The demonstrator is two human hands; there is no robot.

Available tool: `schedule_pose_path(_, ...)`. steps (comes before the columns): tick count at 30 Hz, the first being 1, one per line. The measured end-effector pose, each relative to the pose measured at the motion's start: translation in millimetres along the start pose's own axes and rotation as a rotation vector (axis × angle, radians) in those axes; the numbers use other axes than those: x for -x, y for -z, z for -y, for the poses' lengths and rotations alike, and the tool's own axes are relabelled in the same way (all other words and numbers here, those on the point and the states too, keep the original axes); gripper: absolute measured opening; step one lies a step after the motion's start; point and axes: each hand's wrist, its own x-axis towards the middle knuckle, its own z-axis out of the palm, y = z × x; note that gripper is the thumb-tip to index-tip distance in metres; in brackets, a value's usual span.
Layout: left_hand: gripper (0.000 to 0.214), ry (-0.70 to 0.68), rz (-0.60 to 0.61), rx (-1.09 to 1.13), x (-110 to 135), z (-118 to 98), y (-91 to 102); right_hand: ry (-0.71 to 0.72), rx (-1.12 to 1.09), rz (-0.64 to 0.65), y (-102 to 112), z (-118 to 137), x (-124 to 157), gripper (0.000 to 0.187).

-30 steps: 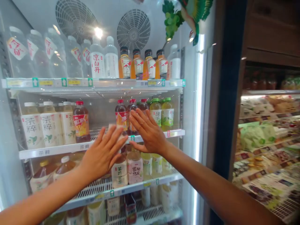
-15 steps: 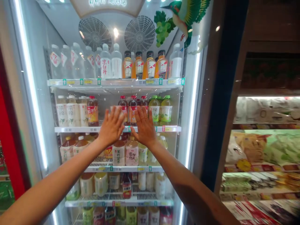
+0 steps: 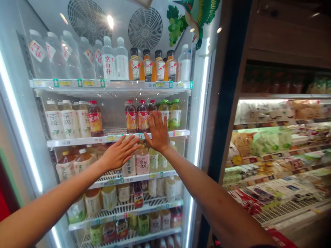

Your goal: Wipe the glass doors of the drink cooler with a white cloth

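Observation:
Both my arms reach toward a lit drinks cooler whose glass carries light reflections. My left hand has its fingers stretched out to the right, palm down, holding nothing. It is in front of the third shelf, near a pink-labelled bottle. My right hand is raised flat with fingers spread, also holding nothing. Behind its fingertips are red-capped tea bottles and a green-capped bottle. Whether either palm touches the glass, I cannot tell.
Clear water bottles and orange black-capped bottles line the top shelf. White-labelled tea bottles stand at left. A bird picture decorates the upper right. Beyond the dark door frame is an open display of packaged food.
My left hand has dropped and tilted from upright to pointing right. The right hand stays raised and spread. The view has turned right, showing more of the food display.

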Motion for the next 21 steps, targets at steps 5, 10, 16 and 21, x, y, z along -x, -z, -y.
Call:
schedule_pose_path(5,0.073,0.283,-0.130,-0.047,-32,36,13.2,0.025,0.017,-0.032,-4,-2,0,0.087)
schedule_pose_path(10,0.076,0.145,-0.088,-0.023,-37,2,-3.8,0.060,-0.002,-0.094,-4,-4,2,0.090)
schedule_pose_path(16,0.076,0.281,-0.106,-0.054,8,26,10.9,0.062,-0.010,-0.090,-4,-7,4,0.091)
schedule_pose_path(21,0.081,0.283,-0.033,-0.042,37,8,5.4,0.058,0.011,-0.088,-4,-6,6,0.089)
